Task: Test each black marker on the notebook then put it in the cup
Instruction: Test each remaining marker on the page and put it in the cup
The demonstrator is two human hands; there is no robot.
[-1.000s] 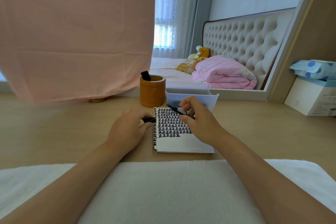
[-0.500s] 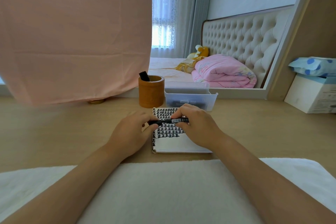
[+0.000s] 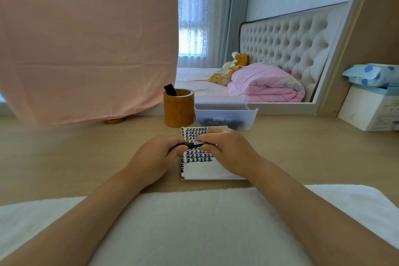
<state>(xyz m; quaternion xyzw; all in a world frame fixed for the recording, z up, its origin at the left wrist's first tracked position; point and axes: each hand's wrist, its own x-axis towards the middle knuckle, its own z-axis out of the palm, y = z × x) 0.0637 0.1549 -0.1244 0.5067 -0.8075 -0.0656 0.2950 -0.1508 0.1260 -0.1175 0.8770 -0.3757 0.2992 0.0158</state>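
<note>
This is a bedroom in a home. Beyond the pale wooden surface a bed shows, with a tufted cream headboard, a folded pink quilt and a yellow plush toy beside it. Grey curtains and lace sheers hang at a bright window. A pink cloth hangs on the left, and a soft tissue pack lies on a white box.

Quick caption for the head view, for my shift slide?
Left hand and right hand hold a black marker across the notebook, wooden cup and clear bin behind.
</note>
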